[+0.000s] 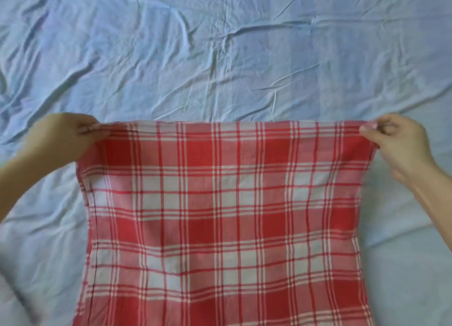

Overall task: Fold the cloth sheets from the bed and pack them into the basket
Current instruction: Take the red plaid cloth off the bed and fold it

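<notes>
Here the left hand (66, 136) is pinching the far left corner of a red and white checked cloth (220, 215), its grip pressed together on the hem, while the right hand (401, 144) is pinching the far right corner between thumb and curled fingers. The cloth is stretching taut between them and hanging or lying, hard to say which, over the wrinkled pale blue bed sheet (220, 51), running off the near edge of view.
</notes>
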The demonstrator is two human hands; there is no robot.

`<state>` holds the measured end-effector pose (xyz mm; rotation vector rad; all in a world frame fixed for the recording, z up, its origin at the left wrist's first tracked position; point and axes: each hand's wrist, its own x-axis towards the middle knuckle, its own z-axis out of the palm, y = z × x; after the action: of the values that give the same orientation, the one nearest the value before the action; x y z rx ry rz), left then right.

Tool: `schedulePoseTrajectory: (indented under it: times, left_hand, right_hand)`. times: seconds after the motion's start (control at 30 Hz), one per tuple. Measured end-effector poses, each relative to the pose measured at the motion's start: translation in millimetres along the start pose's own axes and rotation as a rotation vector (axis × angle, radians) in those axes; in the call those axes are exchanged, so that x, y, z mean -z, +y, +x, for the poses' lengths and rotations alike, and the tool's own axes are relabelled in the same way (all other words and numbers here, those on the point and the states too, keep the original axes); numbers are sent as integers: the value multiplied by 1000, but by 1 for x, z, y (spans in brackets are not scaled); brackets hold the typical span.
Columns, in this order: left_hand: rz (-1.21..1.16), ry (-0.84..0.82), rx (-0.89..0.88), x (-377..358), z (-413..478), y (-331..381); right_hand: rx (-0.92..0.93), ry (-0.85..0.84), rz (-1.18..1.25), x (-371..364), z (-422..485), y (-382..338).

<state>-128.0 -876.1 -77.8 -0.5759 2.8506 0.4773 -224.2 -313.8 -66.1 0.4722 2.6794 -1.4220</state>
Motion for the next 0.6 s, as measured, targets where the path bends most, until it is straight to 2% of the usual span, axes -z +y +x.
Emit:
schedulePoseTrajectory:
  times: [0.07, 0.13, 0.23, 0.33, 0.5, 0.6]
  left_hand:
    - [159, -80, -15, -14, 19, 13]
    - [261, -106, 67, -27, 16, 26]
    - [111, 14, 223, -49, -22, 21]
    - [11, 84, 304, -75, -88, 2]
    - [-120, -43, 658, -115, -219, -39]
    - [-190, -123, 750, -124, -280, -35]
  right_hand:
    - [-39, -62, -129, -22, 24, 11]
    - [-119, -106, -262, -38, 30, 24]
    - [-134, -38, -426, -40, -1, 41]
    - [-152, -38, -524, -27, -63, 72]
    - [-364, -45, -581, 2, -199, 137]
    - [-546, -71, -506, 13, -260, 163]
